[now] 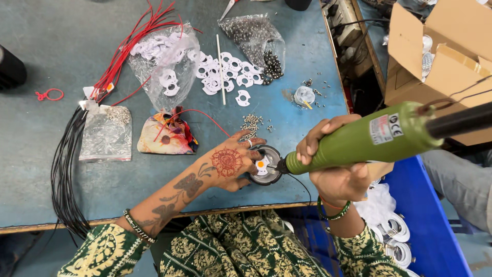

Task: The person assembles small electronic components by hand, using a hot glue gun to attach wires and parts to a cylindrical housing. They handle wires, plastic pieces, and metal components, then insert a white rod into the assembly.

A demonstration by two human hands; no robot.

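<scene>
Right hand (pixel 335 166) wrapped tight around a green power screwdriver (pixel 359 141), tip down on the small white plate at the centre of a round metal housing (pixel 266 164). Left hand (pixel 228 164) lies flat on the table, fingers spread and pressed against the housing's left rim, nothing clasped in it. Housing sits near the front edge of the blue-green table (pixel 61 46), right between the two hands.

Just behind the housing: a small heap of silver screws (pixel 251 123). To its left, touching the left hand's far side, a patterned cloth pouch (pixel 166 136) with a red wire looping over it. Further left, a clear bag of small metal parts (pixel 106 134), and a bundle of black wires (pixel 64 174) hanging off the front edge.

Further back: a bundle of red wires (pixel 130 46), a clear bag of white plastic pieces (pixel 164 64) with more of them spilled loose (pixel 228 72) beside it, and a bag of dark round beads or balls (pixel 256 41). Small white tape roll (pixel 305 95) to the right of those.

Off the table on the right: an open cardboard box (pixel 441 51), and low down a blue bin (pixel 430 225) with round white fittings in it
</scene>
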